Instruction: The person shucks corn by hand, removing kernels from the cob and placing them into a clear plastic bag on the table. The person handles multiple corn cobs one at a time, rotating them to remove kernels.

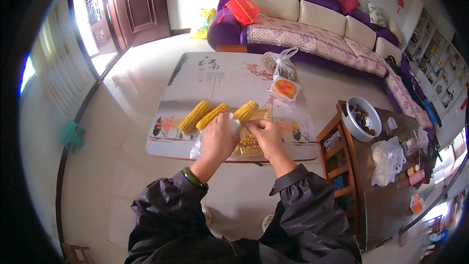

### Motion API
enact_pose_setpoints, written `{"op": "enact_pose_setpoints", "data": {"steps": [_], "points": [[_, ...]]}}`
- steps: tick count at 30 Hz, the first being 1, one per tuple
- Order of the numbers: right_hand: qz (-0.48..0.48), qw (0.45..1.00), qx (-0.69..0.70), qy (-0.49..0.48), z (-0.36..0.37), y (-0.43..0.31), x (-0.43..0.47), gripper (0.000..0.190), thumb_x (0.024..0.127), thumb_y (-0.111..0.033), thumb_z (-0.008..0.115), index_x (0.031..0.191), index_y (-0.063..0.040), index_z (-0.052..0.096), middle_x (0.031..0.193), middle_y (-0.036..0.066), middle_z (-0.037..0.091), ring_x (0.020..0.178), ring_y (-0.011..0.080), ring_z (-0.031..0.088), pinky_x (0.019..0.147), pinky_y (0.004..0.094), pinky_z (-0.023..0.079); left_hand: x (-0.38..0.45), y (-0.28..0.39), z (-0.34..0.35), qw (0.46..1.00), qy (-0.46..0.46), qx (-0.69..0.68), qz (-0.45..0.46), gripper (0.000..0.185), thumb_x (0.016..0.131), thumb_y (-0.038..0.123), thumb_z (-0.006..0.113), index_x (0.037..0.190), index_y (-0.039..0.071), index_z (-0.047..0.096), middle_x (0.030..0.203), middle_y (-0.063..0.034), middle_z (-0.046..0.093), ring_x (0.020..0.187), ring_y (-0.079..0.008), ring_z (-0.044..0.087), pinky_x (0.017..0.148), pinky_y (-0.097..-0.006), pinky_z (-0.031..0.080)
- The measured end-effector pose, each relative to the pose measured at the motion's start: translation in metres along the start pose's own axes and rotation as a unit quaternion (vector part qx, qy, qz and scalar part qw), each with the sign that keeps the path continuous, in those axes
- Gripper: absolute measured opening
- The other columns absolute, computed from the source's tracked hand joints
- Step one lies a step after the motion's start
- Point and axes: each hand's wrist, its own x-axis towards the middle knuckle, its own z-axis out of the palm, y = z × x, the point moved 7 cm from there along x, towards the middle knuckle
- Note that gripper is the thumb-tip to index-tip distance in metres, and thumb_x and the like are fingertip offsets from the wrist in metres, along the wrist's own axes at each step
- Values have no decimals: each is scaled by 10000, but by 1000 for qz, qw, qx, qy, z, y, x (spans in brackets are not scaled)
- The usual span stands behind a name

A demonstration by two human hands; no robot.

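Observation:
A third yellow corn cob (246,111) slants up between my hands, its lower end wrapped in or against something white and filmy. My left hand (220,135) is closed around that lower end, and a clear plastic bag (196,147) shows beneath the hand. The thumb and fingertips of my right hand (267,137) come together at the cob's right side; what lies between them is hidden. Below the hands sits a clear plastic tray (253,151) with loose corn kernels (248,140). Two more corn cobs (195,117) (212,116) lie side by side to the left.
The low table (220,88) has a printed top. On its far right are a knotted plastic bag (280,64) and a packaged round cake (285,88). Right of me, a wooden chair (340,157) and a dark table with a white bowl (361,119) stand close. A purple sofa (227,25) lies beyond.

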Motion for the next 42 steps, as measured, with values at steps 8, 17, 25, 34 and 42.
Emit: {"op": "enact_pose_setpoints", "data": {"steps": [8,17,25,34,42], "points": [[-32,999,-9,22,-6,3,4,227,864,-168,708,942,45,706,835,36,693,728,76,598,662,234,478,3,-11,9,994,-60,-75,-52,507,721,202,763,1095,-27,509,962,-241,644,935,-427,623,805,-479,496],[-95,979,-172,60,-16,-19,1,174,849,-149,717,868,24,700,742,79,692,655,115,622,626,274,500,8,-22,3,989,-75,-104,-78,511,685,229,791,1070,-29,574,964,-237,664,938,-392,647,812,-438,501],[-115,988,-97,31,-9,-27,-4,213,869,-186,732,898,24,711,770,45,699,683,93,624,641,254,504,9,-20,6,989,-82,-98,-81,488,687,217,787,1050,-34,579,956,-234,665,933,-391,649,806,-438,502],[-99,990,-94,32,-6,-23,-5,178,873,-149,717,890,29,714,776,46,705,695,72,617,638,242,499,5,-12,4,990,-87,-83,-76,515,702,214,775,1093,-28,544,983,-242,660,958,-403,640,824,-457,503],[-88,988,-115,46,-6,-15,-3,171,844,-142,713,869,27,711,749,59,705,660,96,628,627,262,502,3,-9,5,992,-91,-66,-62,528,691,190,787,1102,-31,541,1006,-242,661,984,-403,639,840,-456,507]]}}
